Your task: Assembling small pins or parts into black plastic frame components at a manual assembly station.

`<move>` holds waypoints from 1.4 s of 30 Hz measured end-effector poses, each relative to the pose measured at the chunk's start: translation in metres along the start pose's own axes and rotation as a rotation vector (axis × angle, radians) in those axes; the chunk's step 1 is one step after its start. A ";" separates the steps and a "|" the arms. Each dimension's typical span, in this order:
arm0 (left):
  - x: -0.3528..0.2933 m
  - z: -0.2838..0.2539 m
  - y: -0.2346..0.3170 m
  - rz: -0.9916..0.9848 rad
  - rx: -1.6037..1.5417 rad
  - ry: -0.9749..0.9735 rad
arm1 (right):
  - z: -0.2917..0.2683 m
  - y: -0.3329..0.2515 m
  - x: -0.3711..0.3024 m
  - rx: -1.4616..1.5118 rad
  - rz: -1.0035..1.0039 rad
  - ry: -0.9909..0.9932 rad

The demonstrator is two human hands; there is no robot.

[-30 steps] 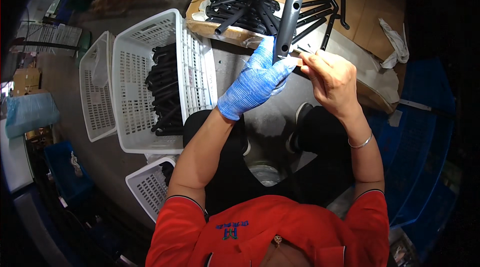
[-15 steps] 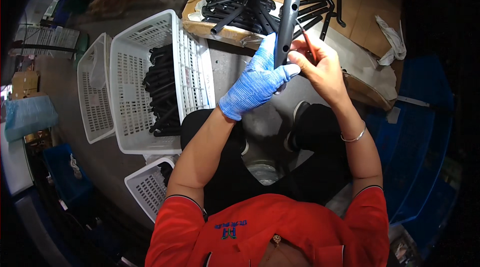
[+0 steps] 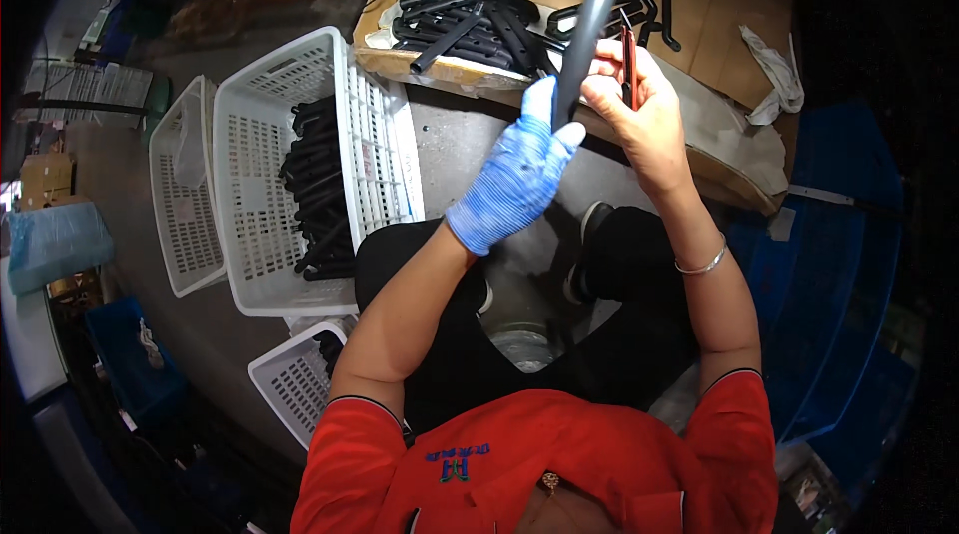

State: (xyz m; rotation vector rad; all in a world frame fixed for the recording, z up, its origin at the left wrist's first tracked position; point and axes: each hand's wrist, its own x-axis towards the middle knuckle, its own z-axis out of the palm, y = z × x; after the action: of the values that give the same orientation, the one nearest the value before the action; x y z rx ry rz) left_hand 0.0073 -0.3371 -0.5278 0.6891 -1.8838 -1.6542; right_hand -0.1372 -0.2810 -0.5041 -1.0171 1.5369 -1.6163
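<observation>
My left hand (image 3: 507,179), in a blue knit glove, is closed around the lower end of a long black tube (image 3: 582,39). The tube slants up and a little right, its upper part shining under the light, and no holes show on the side in view. My bare right hand (image 3: 654,129) grips a slim red-handled tool (image 3: 628,69) with a narrow tip pointing up. This tool stands just right of the tube, apart from it. Behind both hands, several black bent tubes (image 3: 470,29) lie heaped on a cardboard-lined surface (image 3: 734,44).
At left stands a white plastic crate (image 3: 250,224) with many black tubes (image 3: 320,184) inside. Another white crate (image 3: 180,204) is beyond it, and a smaller white basket (image 3: 290,384) sits nearer me. Crumpled paper (image 3: 771,79) lies at the right, above blue panels (image 3: 809,274).
The tube has turned in my left hand, so its row of holes no longer shows. My right hand has drawn slightly away, and the red-handled tool now points more upright.
</observation>
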 end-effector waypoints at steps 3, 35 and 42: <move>-0.002 0.003 0.010 -0.222 -0.445 -0.169 | -0.010 0.009 0.003 0.165 0.067 -0.059; 0.006 -0.018 0.023 -0.184 -0.519 0.063 | 0.004 -0.019 -0.023 -0.934 -0.544 -0.115; 0.007 -0.017 0.018 -0.202 -0.434 0.068 | 0.005 -0.020 -0.024 -1.046 -0.597 -0.095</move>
State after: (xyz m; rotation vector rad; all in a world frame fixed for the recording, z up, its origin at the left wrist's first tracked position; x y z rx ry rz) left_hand 0.0133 -0.3525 -0.5080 0.7539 -1.3737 -2.0505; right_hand -0.1205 -0.2610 -0.4864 -2.2276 2.1779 -0.9745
